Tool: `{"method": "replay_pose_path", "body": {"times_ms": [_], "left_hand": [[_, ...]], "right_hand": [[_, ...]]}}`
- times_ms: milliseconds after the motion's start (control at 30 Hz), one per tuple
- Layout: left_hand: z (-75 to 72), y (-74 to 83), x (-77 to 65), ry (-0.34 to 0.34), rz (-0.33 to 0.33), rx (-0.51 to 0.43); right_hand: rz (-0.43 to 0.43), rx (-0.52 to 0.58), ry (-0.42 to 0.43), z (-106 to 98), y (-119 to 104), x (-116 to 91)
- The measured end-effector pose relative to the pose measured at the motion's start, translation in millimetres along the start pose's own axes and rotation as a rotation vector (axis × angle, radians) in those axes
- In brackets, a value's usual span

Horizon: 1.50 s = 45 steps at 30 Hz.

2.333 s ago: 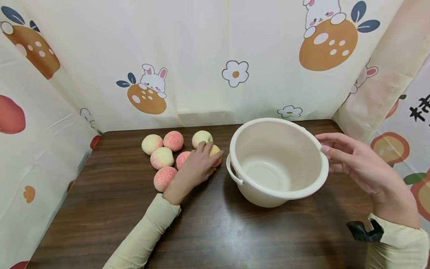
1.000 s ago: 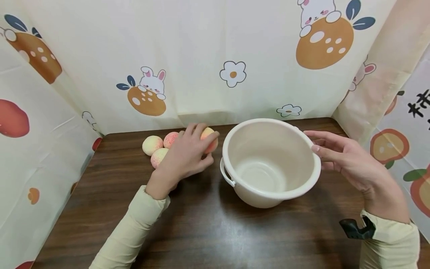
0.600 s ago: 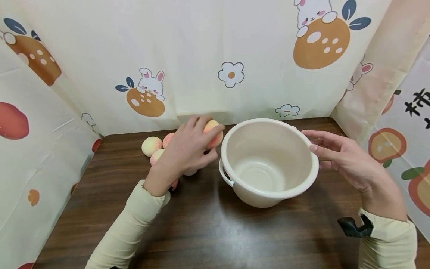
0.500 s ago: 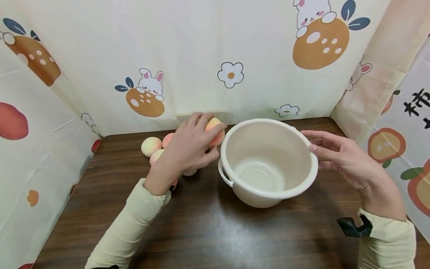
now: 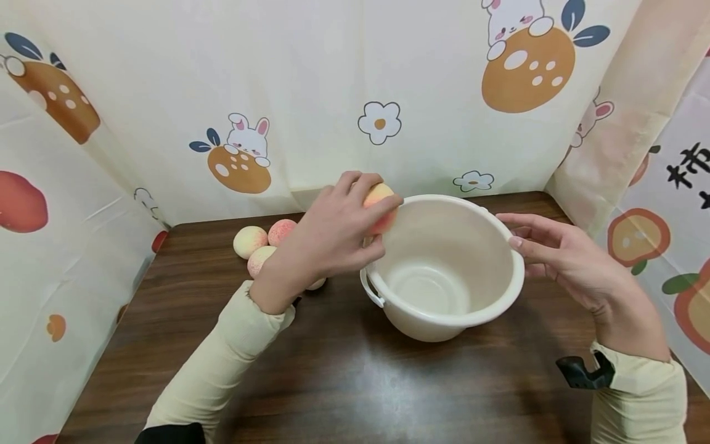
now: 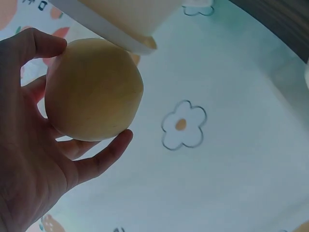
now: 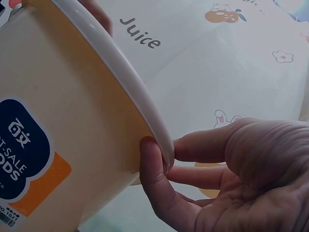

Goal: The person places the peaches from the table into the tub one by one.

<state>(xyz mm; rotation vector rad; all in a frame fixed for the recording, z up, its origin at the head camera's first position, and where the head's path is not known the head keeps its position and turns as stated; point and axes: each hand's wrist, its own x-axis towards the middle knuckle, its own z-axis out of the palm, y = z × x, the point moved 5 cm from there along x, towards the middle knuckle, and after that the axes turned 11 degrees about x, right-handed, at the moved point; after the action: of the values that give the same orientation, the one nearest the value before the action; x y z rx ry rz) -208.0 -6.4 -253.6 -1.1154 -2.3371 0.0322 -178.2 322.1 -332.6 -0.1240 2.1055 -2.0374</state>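
A yellow-and-pink peach (image 5: 381,197) is in my left hand (image 5: 333,234), held at the left rim of a cream plastic bucket. The left wrist view shows the thumb and fingers spread round the peach (image 6: 94,92), close to the bucket's rim. My right hand (image 5: 588,265) pinches the right rim of the bucket (image 5: 516,277). In the right wrist view the bucket wall (image 7: 82,87) carries a blue and orange label. No fruit shows inside it. Left of it lie a pale peach (image 5: 249,242), a pink peach (image 5: 283,230) and a blushed peach (image 5: 259,259); another (image 5: 317,284) is mostly hidden behind my left arm.
The dark wooden table (image 5: 377,388) holds everything. A printed curtain (image 5: 310,111) hangs along its back edge and both sides. The bucket's white handle (image 5: 370,291) hangs down on its left side. A black strap (image 5: 587,373) is on my right wrist.
My left hand has picked the yellow-and-pink peach up from the group and carried it up and right to the bucket's rim. The right hand keeps its hold on the bucket.
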Motion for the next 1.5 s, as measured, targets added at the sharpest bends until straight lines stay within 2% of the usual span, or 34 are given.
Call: {"method": "replay_pose_path", "body": {"times_ms": [200, 400, 900, 1033, 1267, 1500], "left_hand": [[0.4, 11.5, 11.3, -0.048, 0.061, -0.046], [9.6, 23.0, 22.1, -0.131, 0.153, -0.143], [59.7, 45.9, 36.9, -0.565, 0.315, -0.304], [68.6, 51.7, 41.9, -0.659, 0.372, -0.311], [83.4, 59.8, 52.4, -0.797, 0.47, -0.253], [98.9, 60.9, 60.3, -0.917, 0.487, -0.244]], "right_hand": [[0.009, -0.004, -0.002, 3.3, -0.1, 1.5], [-0.001, 0.0, -0.008, 4.7, -2.6, 3.0], [0.003, 0.004, 0.003, 2.0, 0.3, 1.6], [0.002, 0.002, 0.002, 1.3, 0.2, 1.4], [0.007, 0.002, 0.01, -0.2, -0.2, 0.8], [0.016, -0.008, 0.016, 0.2, 1.1, 0.7]]}}
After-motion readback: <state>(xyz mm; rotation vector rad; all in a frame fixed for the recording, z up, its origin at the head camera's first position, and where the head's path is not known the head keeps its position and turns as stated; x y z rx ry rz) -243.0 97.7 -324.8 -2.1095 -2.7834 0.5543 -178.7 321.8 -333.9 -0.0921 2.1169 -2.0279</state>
